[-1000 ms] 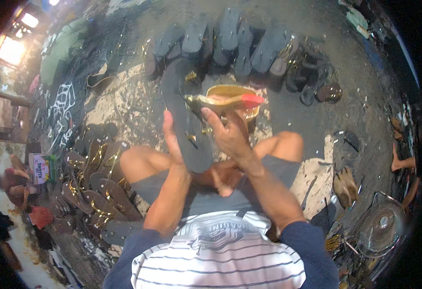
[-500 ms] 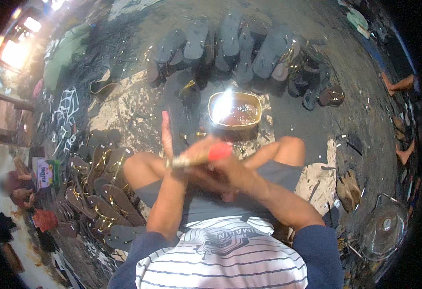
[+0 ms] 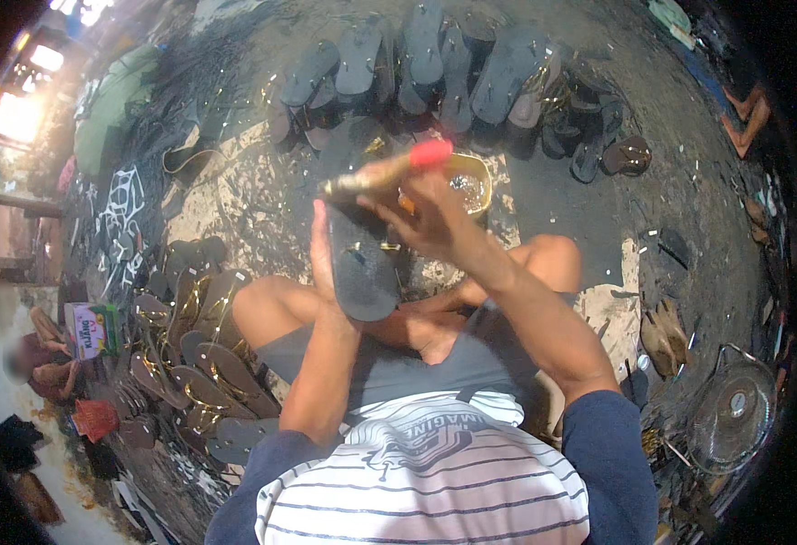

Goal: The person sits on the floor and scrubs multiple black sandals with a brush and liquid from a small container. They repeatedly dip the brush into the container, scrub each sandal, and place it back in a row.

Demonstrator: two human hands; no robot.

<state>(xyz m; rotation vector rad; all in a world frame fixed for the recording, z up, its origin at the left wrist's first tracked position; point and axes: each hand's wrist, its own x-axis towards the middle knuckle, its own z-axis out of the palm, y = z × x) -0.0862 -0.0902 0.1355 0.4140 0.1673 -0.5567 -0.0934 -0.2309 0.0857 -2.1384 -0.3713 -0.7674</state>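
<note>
My left hand grips a dark sandal sole along its left edge, the other fingers hidden beneath. The sole is tilted above my lap, and small gold-coloured bits show on its face. My right hand is closed around what looks like a brush, with a pale stem and a red end. It is held crosswise over the far part of the sole; I cannot tell whether its left tip touches. Just beyond my right hand stands a yellowish tub of shiny brown liquid, partly hidden by the hand.
Several dark soles stand in an arc at the far side. More sandals with gold straps are piled at my left. A round fan is at the right. White offcuts lie far left. Other people's limbs show at the sides.
My right hand has moved forward, away from my lap, carrying the brush. The sole now shows its face in my left hand, and the tub is partly covered by my right hand.
</note>
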